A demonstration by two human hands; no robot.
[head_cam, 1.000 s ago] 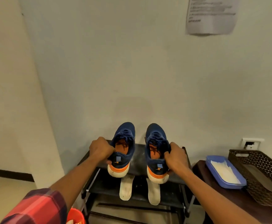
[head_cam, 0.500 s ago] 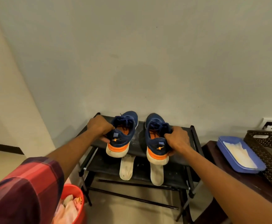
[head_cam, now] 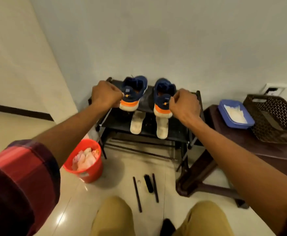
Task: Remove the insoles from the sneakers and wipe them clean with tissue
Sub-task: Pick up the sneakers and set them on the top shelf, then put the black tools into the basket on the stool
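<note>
Two navy sneakers with orange and white soles stand on the top shelf of a black shoe rack, heels toward me. My left hand is curled at the heel of the left sneaker and pinches its back. At the heel of the right sneaker, my right hand is curled and grips the collar. Two white insoles, the left insole and the right insole, lie on the shelf below the sneakers. White tissue fills a blue tray on the right.
A red bucket with crumpled paper stands on the floor left of the rack. A dark stool at the right carries the blue tray and a brown perforated basket. A black brush and two black rods lie on the floor.
The sneakers came down from a tilted, lifted hold to rest on the top shelf. Both hands slid back to the heels. The view dropped toward the floor.
</note>
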